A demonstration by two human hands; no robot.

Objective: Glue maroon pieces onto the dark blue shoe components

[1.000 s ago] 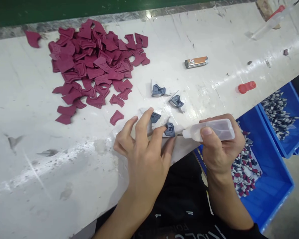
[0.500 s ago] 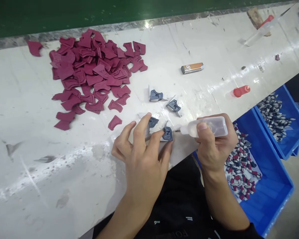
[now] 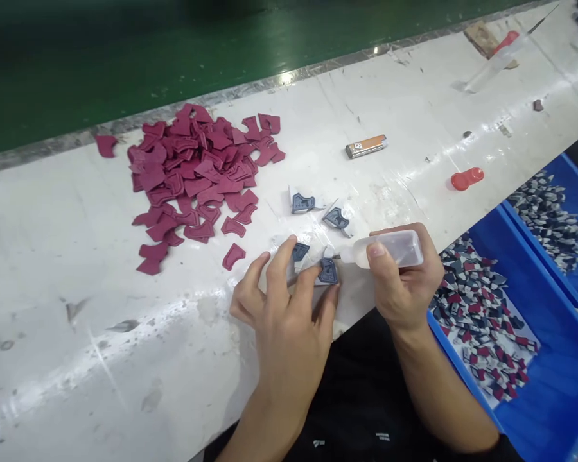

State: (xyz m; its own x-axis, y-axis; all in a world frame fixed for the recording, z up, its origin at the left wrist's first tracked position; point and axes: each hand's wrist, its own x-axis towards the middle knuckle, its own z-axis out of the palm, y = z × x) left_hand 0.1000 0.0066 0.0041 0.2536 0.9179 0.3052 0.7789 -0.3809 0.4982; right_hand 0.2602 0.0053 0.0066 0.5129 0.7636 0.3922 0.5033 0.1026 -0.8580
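Between the thumb and index finger of my left hand is a small dark blue-grey moulded piece with a pale backing, held against the table. Under its other fingertips lies a similar grey piece, partly covered. My right hand is wrapped round a translucent squeeze bottle, its thin metal tip at the upper edge of the held piece. Whether liquid comes out cannot be seen. Just beyond my hands lie two more grey pieces, one on the left and one on the right.
A heap of maroon pieces lies at the left. Further off are an orange lighter, a red cap and another needle-tipped bottle. Blue bins full of small parts stand beyond the table's right edge.
The camera view has shifted and turned a little. The bottle's tip has moved from the right side of the held grey piece to its upper edge.
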